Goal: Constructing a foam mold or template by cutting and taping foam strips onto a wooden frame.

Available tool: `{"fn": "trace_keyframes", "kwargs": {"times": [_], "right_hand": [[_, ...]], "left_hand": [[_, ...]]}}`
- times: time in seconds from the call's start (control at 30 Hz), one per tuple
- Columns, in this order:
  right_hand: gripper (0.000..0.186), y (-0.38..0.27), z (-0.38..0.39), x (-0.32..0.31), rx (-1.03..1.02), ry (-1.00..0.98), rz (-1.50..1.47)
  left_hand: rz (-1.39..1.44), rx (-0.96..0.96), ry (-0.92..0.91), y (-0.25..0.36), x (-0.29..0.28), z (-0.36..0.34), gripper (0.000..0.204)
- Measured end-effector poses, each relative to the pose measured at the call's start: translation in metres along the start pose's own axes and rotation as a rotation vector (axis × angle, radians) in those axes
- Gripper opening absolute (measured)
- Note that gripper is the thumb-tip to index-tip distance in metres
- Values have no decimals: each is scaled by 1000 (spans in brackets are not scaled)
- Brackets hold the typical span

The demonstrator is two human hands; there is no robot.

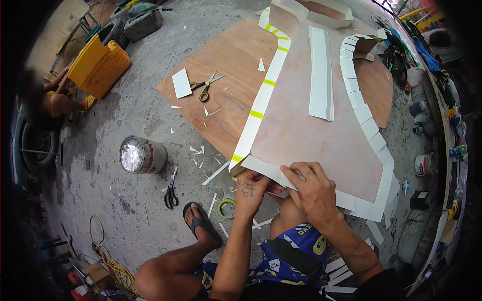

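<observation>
A large flat pinkish panel (286, 120) lies before me, edged with white strips (247, 138) and short yellow-green tape pieces (256, 114). Along its near edge runs a white card strip (262, 167). My left hand (252, 192) is closed on this strip from below, its fingertips partly hidden under it. My right hand (314, 193) grips the same strip further right, thumb and fingers bent around its edge. On the panel rests a loose long white strip (320, 75). Overlapping white tabs (357, 98) follow the curved right side.
Under the panel lies a plywood sheet (211, 60) with scissors (205, 90) and a white card (181, 83). The floor holds a metal can (142, 155), more scissors (171, 193), a green tape roll (227, 208) and paper scraps. A person sits by a yellow crate (99, 67).
</observation>
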State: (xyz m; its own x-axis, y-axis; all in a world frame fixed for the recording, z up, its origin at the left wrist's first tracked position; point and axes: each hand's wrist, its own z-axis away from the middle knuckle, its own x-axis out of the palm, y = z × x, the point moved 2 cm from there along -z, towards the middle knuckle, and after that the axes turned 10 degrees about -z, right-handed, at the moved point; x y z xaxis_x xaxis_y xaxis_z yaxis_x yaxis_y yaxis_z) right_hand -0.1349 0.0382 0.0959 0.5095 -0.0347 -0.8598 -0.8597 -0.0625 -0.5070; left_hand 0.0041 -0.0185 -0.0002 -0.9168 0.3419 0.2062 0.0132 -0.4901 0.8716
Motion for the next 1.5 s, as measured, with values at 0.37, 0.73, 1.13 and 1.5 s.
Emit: {"fn": "trace_keyframes", "kwargs": {"times": [0.37,0.73,1.13,1.5], "right_hand": [[41,-2,-11,2,-56,12,4],[36,-4,-14,4,-127,61,85],[44,-3,-12,3,-90,78,177],[46,-5,-12,4,-103,97,241]], "left_hand": [[-62,75,-62,6,-2,-2,31],[33,217,-68,-8,-3,-8,21],[124,91,-152,-2,6,-5,21],[222,41,-169,-6,5,-9,25]]}}
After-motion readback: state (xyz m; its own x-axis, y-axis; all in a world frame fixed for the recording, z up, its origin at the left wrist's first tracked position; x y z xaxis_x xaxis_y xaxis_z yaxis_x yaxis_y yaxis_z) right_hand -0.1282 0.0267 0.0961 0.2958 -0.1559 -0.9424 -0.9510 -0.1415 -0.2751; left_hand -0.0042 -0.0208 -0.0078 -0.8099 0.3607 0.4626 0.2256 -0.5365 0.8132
